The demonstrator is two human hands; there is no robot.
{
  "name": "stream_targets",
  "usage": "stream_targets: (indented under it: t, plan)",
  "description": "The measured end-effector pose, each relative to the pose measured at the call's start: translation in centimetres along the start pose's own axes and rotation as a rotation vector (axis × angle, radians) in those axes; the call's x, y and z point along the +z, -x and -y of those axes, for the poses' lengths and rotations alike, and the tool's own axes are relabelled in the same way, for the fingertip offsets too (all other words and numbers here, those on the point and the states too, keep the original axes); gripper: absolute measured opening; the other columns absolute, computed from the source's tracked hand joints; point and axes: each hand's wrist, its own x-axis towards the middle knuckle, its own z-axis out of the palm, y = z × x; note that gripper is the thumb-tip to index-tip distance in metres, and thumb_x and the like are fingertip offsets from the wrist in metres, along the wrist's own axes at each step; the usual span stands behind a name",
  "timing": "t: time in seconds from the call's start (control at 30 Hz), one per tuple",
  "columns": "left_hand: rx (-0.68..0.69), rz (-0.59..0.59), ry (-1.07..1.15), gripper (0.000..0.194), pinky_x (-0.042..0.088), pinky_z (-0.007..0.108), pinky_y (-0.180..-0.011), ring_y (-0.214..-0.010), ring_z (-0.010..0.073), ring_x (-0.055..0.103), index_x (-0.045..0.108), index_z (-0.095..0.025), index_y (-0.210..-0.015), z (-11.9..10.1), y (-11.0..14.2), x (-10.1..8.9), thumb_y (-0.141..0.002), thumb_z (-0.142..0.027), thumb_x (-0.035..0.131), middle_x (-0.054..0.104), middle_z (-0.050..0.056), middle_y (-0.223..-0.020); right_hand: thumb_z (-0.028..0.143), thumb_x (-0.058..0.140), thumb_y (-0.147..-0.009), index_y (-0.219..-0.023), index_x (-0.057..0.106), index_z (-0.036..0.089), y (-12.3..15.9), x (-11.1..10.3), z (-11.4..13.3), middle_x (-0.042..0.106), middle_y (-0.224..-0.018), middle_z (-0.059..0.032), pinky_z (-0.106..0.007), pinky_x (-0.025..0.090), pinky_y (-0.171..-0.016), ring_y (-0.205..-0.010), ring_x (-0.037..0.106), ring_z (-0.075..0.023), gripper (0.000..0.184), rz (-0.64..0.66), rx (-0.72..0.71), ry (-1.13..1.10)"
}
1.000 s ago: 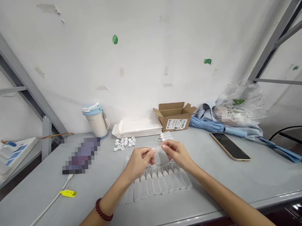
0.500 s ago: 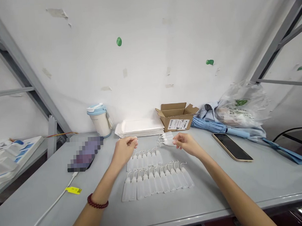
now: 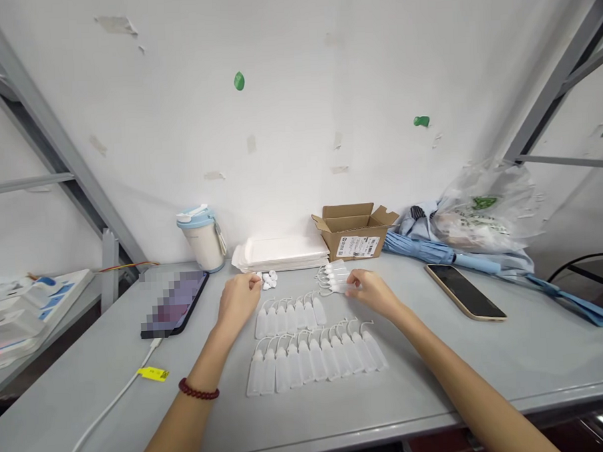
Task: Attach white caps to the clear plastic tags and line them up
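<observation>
The far group of clear bottles [image 3: 337, 272] was found lying directly left of the right hand [image 3: 373, 291], long axes running left to right, thin curved tubes toward the left and bases toward that hand. The right fingertips are set at the base of the nearest bottle in this group; whether it is pinched cannot be told. The right hand is the nearer to it. The left hand [image 3: 239, 300] is placed at the white caps [image 3: 270, 279], part of which it hides; its fingertips are drawn together, but whether a cap is held cannot be told. Two further rows, the middle row [image 3: 289, 318] and the near row [image 3: 316, 360], are laid between the forearms, tubes to the far side. Beyond the hands, the white envelopes [image 3: 285, 251] and an open cardboard box [image 3: 357, 245] are noted. No obstruction is seen between right hand and far group.
</observation>
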Motion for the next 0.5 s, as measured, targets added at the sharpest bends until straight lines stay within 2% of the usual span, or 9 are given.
stream_targets:
  t: [0.2,0.33,0.4,0.5]
  plan:
    - [0.045,0.017,-0.14,0.024,0.044,0.029,-0.074,-0.088,0.0238,0.064,0.068,-0.017,-0.09,0.3,0.0,1.2,-0.078,-0.014,0.048,0.07,0.009,-0.092,0.014,0.066,-0.068,-0.082,0.059,0.016,0.3,0.3,0.2,0.06,-0.092,-0.008,-0.029,0.041,-0.07,-0.088,0.056,-0.0215,0.016,-0.035,-0.07,0.003]
    - [0.16,0.021,-0.141,0.029,0.044,0.031,-0.082,-0.095,0.0235,0.061,0.067,-0.014,-0.093,0.4,0.0,2.5,-0.077,-0.007,0.044,0.067,0.011,-0.099,0.019,0.063,-0.074,-0.087,0.06,0.016,0.6,0.5,0.9,0.06,-0.094,-0.0089,-0.033,0.043,-0.075,-0.092,0.055,-0.0228,0.013,-0.096,-0.172,-0.053]
    - [0.23,0.027,-0.128,0.031,0.044,0.032,-0.085,-0.098,0.0229,0.06,0.067,-0.014,-0.092,0.6,-0.2,3.0,-0.078,-0.005,0.041,0.066,0.011,-0.102,0.021,0.058,-0.08,-0.089,0.06,0.017,0.9,0.5,1.6,0.061,-0.091,-0.008,-0.032,0.044,-0.076,-0.088,0.056,-0.021,0.01,-0.072,-0.257,-0.115]
    - [0.281,0.054,-0.124,0.034,0.044,0.033,-0.087,-0.099,0.0227,0.059,0.068,-0.014,-0.09,1.0,-0.6,3.5,-0.078,-0.003,0.038,0.066,0.011,-0.103,0.024,0.048,-0.088,-0.095,0.062,0.017,1.5,0.5,2.8,0.063,-0.085,-0.0066,-0.032,0.044,-0.076,-0.084,0.056,-0.0192,0.017,0.049,-0.375,-0.189]
